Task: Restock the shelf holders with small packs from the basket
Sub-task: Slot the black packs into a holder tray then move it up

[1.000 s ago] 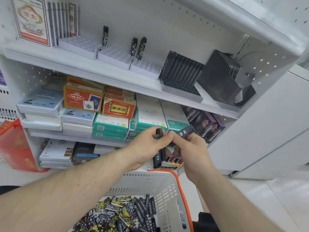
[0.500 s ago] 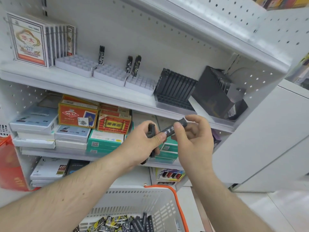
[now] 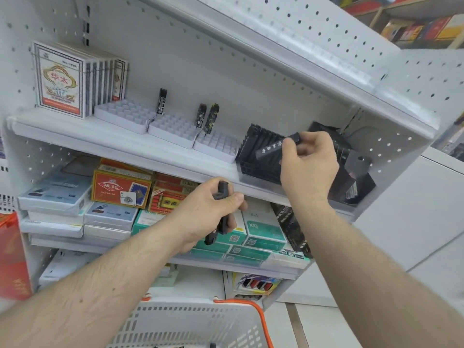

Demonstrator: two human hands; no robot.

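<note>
My right hand (image 3: 310,162) pinches one small black pack (image 3: 273,146) with white lettering, held slantwise right in front of the black slotted holder (image 3: 253,156) on the upper shelf. My left hand (image 3: 208,209) grips a few more dark packs (image 3: 221,222) upright, lower down, in front of the middle shelf. Three white grid holders (image 3: 173,126) stand further left on the upper shelf, with three patterned packs (image 3: 208,119) standing in them. The white basket (image 3: 195,322) with an orange rim sits at the bottom; its contents are almost out of view.
A second black holder (image 3: 351,177) stands at the right end of the upper shelf. Card boxes (image 3: 60,79) stand at its left end. The middle shelf holds stacked red, white and green boxes (image 3: 263,229). A red bag (image 3: 12,257) hangs at the left.
My right hand rose from beside the left hand up to the black slotted holder, carrying one pack. The left hand stayed lower with its packs. The view tilted upward.
</note>
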